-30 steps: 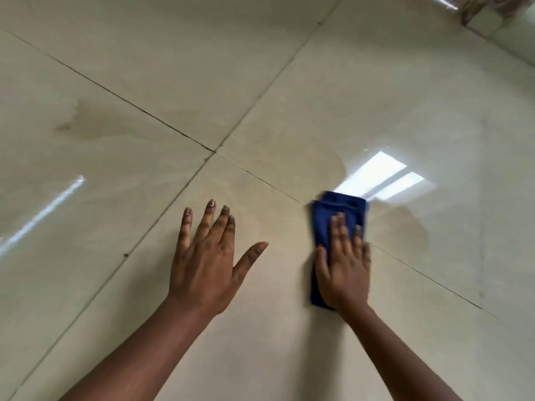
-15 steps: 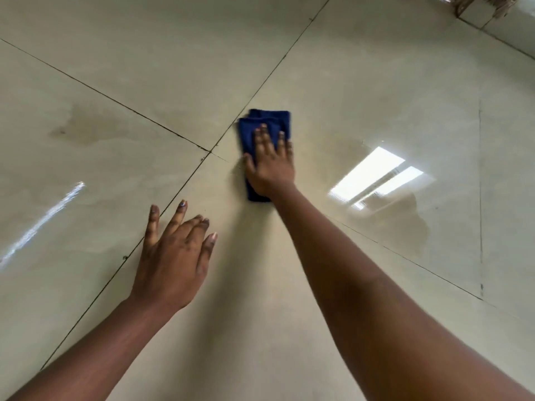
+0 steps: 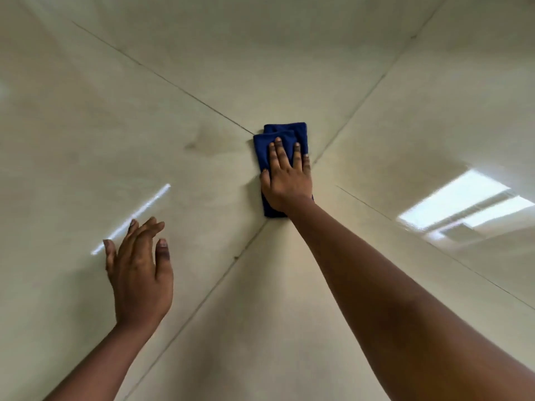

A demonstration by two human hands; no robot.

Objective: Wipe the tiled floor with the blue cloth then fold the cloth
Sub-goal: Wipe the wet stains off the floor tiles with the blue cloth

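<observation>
Since the earlier frame, right hand (image 3: 285, 176) and folded blue cloth (image 3: 285, 134) have shifted onto the grout-line crossing of the tiled floor (image 3: 289, 314). Palm flat, fingers spread, pressing the cloth down, not clasping it. Left hand (image 3: 139, 273) open, empty, flat on the floor, well apart.

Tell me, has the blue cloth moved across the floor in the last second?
Yes. The blue cloth under the right hand has slid leftward onto the crossing of the grout lines, toward the dark stain.
</observation>
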